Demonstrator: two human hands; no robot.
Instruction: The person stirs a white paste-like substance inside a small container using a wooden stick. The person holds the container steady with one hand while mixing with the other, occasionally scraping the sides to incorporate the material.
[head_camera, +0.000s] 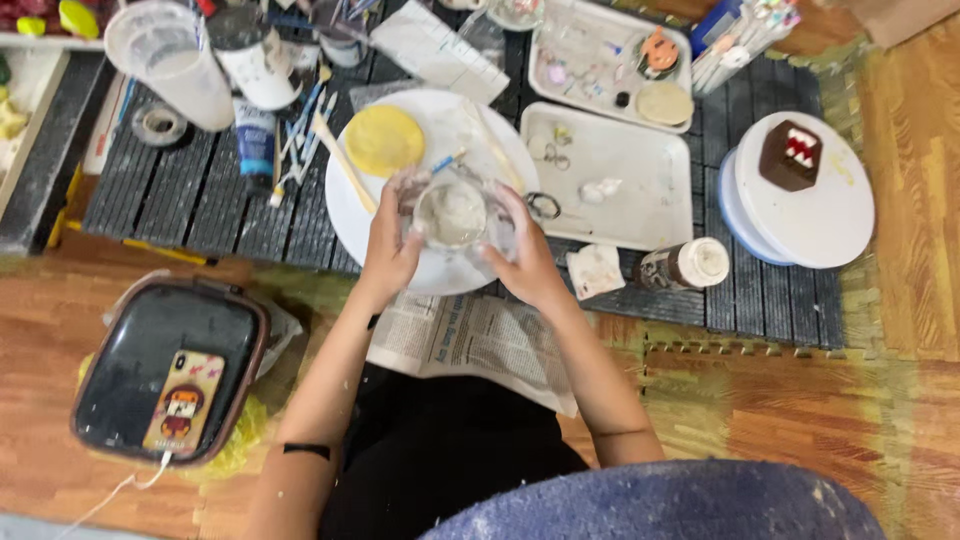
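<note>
Both of my hands wrap around a clear plastic bag holding a lump of white clay, raised just above a round white plate. My left hand grips the bag's left side. Its right side is pressed by my right hand. A flat yellow clay disc lies on the plate's far left part, with a wooden stick across the plate's edge.
Two white trays with small clay bits sit to the right, beyond them a white turntable bearing a brown block figure. A small bottle, paint tube, cups and brushes crowd the dark mat. Newspaper covers my lap; a phone rests on a dark case at left.
</note>
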